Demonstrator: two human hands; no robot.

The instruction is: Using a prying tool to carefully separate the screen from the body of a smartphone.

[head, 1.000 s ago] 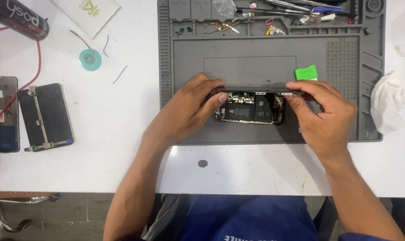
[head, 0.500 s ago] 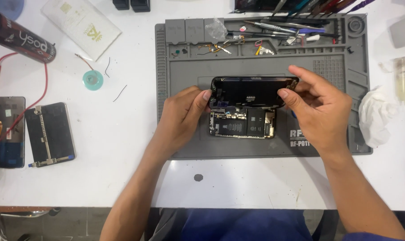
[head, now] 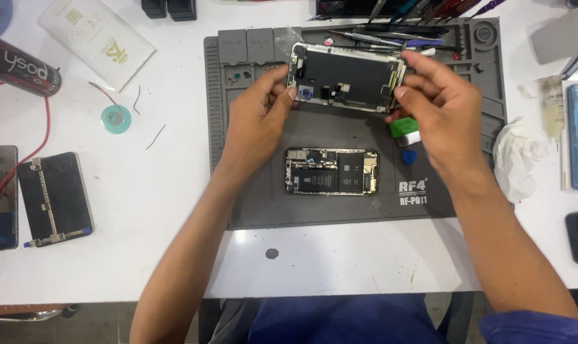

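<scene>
Both my hands hold a detached phone screen panel [head: 346, 78] above the grey repair mat [head: 263, 197], its dark inner side facing up. My left hand [head: 260, 111] pinches its left end and my right hand [head: 438, 105] grips its right end. Below, the opened phone body [head: 332, 171] lies flat on the mat with its battery and boards exposed, apart from both hands. A green pick [head: 403, 127] and a blue pick [head: 408, 157] lie right of the phone body, under my right hand.
Tools fill the mat's top tray [head: 403, 32]. A crumpled white cloth [head: 515, 159] lies at the right. On the left are a phone in a metal clamp [head: 53, 199], a red cable [head: 43, 134], a small green tape roll [head: 115, 118] and a white packet [head: 98, 39].
The screen panel came off the phone body and rose away toward the mat's far side in both hands. The phone body stays flat on the mat.
</scene>
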